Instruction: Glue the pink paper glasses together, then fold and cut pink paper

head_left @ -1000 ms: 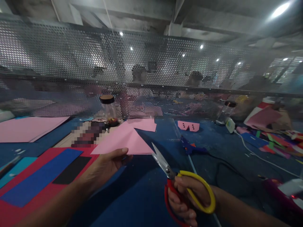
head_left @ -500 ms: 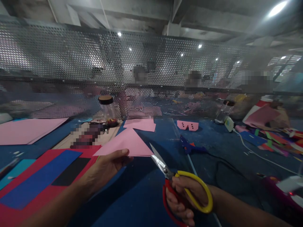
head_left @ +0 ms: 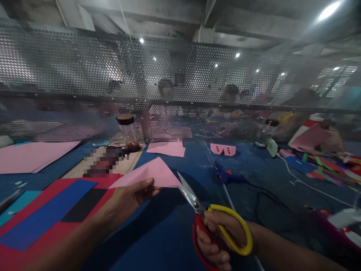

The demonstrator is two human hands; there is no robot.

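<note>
A folded sheet of pink paper (head_left: 153,171) is pinched by my left hand (head_left: 141,190), thumb on top and fingers beneath, above the blue table. My right hand (head_left: 216,237) grips scissors (head_left: 194,201) with one yellow and one red handle. Their blades are slightly apart and point up and left, with the tips at the paper's right corner. Whether the blades touch the paper I cannot tell. Beyond the scissors a blue glue gun (head_left: 227,176) lies on the table.
Red sheets (head_left: 70,210) with a blue strip (head_left: 50,214) and a black piece (head_left: 84,205) lie left. A pink cutout (head_left: 223,149), pink sheets (head_left: 166,148), and jars (head_left: 128,131) stand or lie farther back. Coloured scraps (head_left: 318,165) and cables lie right. A perforated metal screen (head_left: 180,75) rises behind.
The pink paper has tilted flatter, its peak now lower. The scissors have shifted slightly left, nearer the paper's right corner. Both hands keep their hold.
</note>
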